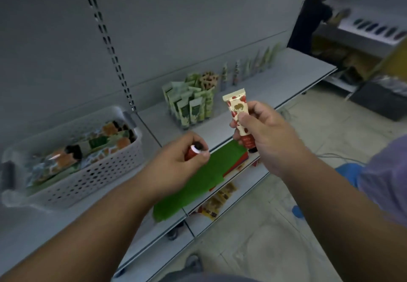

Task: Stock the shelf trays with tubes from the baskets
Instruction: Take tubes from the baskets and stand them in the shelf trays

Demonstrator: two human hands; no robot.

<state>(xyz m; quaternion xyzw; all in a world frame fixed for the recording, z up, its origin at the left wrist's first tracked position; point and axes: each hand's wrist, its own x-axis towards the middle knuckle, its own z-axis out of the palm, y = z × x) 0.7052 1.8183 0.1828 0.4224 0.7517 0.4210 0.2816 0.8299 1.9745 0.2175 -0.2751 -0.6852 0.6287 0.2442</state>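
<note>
On the grey shelf [275, 83] in a shop aisle, things sat in a row along a grey back wall [198, 17]. A white basket [92, 171] full of holes stood at the left end, and it was packed with tubes [72, 149] lying on their sides. Near the middle stood a clear tray [189, 103] with green tubes standing up in it. More tubes stood in a blurry line [248, 66] farther back along the wall. A flat green sheet [198, 176] lay on the shelf near the front edge, just under the hands.

The right hand [264, 136] held a cream tube with red spots [239, 114] up above the shelf, in front of the tray. Its fingers and thumb were curled round the lower part, and the flat sealed end pointed up. The left hand [178, 160] was curled round a small red tube [191, 151], with the dark cap poking out at the top, just right of the basket.

Below the shelf was a pale tiled floor [319, 127]. A lower shelf [231, 211] held some orange packets [215, 202]. Far off at the right, another person in dark clothes [312, 17] stood by a second white shelf [370, 33].
</note>
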